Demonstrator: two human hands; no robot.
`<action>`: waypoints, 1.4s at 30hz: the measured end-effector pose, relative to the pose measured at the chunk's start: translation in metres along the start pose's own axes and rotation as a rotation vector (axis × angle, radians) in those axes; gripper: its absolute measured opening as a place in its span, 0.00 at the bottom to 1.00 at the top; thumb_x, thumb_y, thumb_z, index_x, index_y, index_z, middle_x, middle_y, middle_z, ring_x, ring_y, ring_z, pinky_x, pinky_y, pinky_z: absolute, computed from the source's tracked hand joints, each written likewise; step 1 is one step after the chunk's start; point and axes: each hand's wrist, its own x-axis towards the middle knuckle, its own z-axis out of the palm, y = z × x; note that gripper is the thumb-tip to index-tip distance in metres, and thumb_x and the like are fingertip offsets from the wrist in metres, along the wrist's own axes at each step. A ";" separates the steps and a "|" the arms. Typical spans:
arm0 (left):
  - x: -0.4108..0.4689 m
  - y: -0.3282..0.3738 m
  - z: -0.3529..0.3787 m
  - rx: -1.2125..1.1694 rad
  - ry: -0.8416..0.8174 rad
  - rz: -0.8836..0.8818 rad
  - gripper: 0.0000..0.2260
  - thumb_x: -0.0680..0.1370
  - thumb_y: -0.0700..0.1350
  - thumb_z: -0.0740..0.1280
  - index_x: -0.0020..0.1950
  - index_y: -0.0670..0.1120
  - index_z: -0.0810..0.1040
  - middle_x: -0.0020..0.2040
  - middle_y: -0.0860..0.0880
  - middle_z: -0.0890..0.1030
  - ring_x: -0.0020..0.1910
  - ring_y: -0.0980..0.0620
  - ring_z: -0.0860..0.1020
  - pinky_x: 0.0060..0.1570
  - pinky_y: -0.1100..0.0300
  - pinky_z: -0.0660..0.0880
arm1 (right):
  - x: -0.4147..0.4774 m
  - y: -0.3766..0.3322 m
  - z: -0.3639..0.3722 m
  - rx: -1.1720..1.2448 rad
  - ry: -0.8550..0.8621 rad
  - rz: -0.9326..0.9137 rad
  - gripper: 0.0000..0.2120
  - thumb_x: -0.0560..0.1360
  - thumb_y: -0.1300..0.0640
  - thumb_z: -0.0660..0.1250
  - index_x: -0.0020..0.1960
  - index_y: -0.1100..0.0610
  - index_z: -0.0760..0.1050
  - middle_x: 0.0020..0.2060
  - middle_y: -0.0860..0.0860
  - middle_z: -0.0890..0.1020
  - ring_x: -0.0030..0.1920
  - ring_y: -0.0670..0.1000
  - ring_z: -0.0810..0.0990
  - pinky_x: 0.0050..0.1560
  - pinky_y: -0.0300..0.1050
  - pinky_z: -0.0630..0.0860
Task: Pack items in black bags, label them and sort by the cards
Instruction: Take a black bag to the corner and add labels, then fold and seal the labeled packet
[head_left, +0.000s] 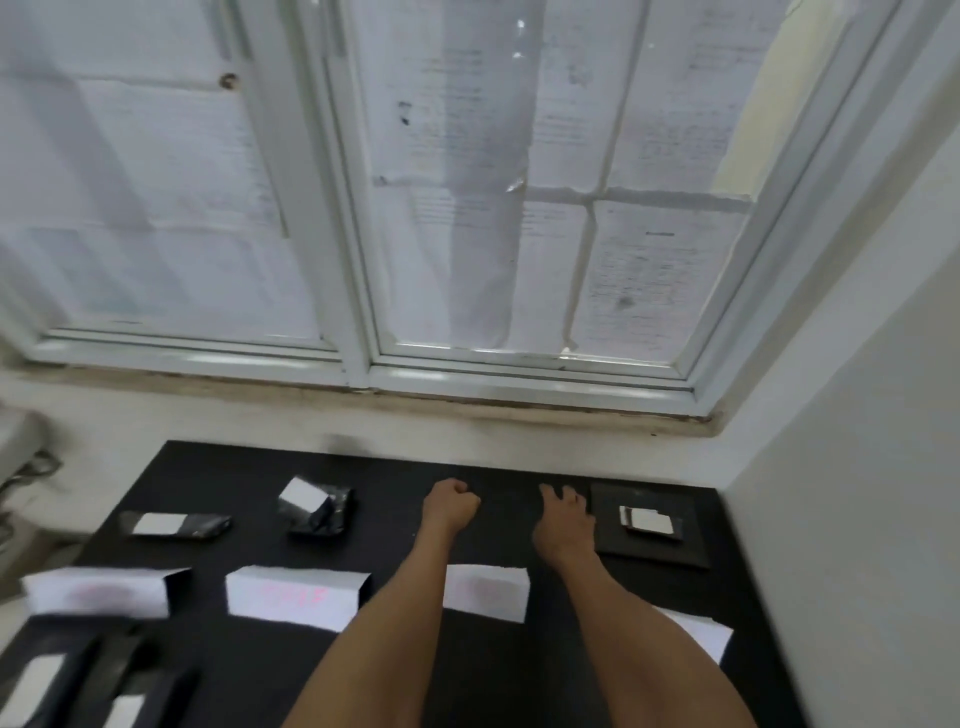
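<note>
Black bags lie on the dark desk (395, 654) in the head view. Two are packed and carry white labels: one flat at the far left (176, 526), one bulkier just right of it (317, 506). A stack of flat bags (654, 545) sits at the far right with small white labels (649, 519) on top. Four white folded cards stand in a row nearer the person: (98, 592), (296, 595), (485, 590) and (701, 636); their pink writing is too blurred to read. The left hand (452, 501) is balled into a fist over the desk, empty. The right hand (563, 512) rests with loose, spread fingers just beside the stack, gripping nothing. Blurred black and white items (78, 675) lie at the near left. Papers cover the window (467, 208) behind.
</note>
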 end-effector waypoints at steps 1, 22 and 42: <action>-0.006 -0.009 -0.015 0.008 0.012 0.001 0.20 0.76 0.41 0.65 0.68 0.43 0.73 0.64 0.43 0.76 0.61 0.45 0.76 0.57 0.59 0.73 | -0.007 -0.014 0.003 0.003 -0.007 -0.020 0.31 0.76 0.58 0.61 0.77 0.52 0.55 0.75 0.58 0.58 0.74 0.60 0.58 0.71 0.58 0.62; -0.059 -0.296 -0.367 0.101 0.323 -0.042 0.13 0.74 0.37 0.64 0.58 0.43 0.79 0.62 0.40 0.79 0.62 0.41 0.76 0.61 0.56 0.71 | -0.177 -0.380 0.212 0.099 -0.159 -0.177 0.23 0.77 0.57 0.60 0.72 0.54 0.63 0.66 0.57 0.70 0.66 0.58 0.68 0.66 0.52 0.69; -0.064 -0.407 -0.447 -0.160 0.248 -0.286 0.18 0.72 0.36 0.71 0.62 0.37 0.77 0.59 0.38 0.80 0.56 0.41 0.79 0.57 0.52 0.77 | -0.236 -0.508 0.308 0.475 -0.406 -0.067 0.21 0.70 0.51 0.73 0.60 0.58 0.76 0.57 0.54 0.81 0.54 0.53 0.80 0.48 0.40 0.73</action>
